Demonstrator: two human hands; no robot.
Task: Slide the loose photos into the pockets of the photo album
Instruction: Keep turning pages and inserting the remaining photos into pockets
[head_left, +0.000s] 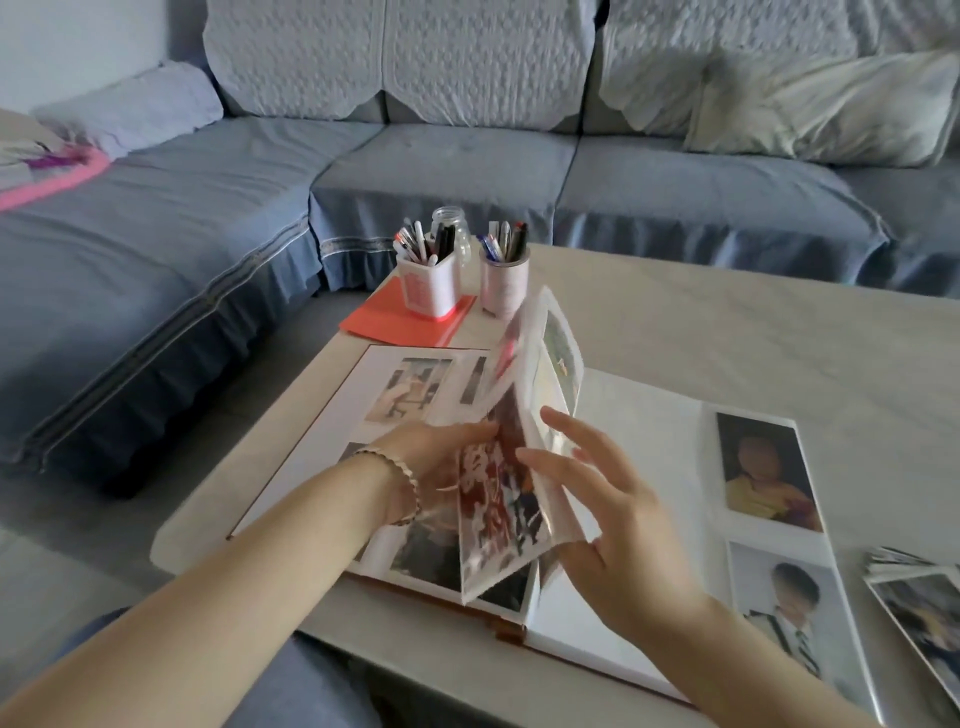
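The photo album (655, 437) lies open on the pale table, with photos in the pockets of both flat pages. A few middle pages (520, 385) stand upright, a red-toned photo showing on the nearest one. My left hand (422, 453) reaches in from the left, its straight fingers touching the left face of the raised pages. From the right, the spread fingers of my right hand (614, 526) rest against those pages, the thumb near their lower edge. A stack of loose photos (915, 604) lies at the table's right edge.
Two pen holders (432, 281) (504, 283) and a glass jar (453, 219) stand at the table's far left corner, one holder on a red folder (385, 318). A blue sofa (441, 171) wraps behind and to the left. A pillow (822, 110) lies at the back right.
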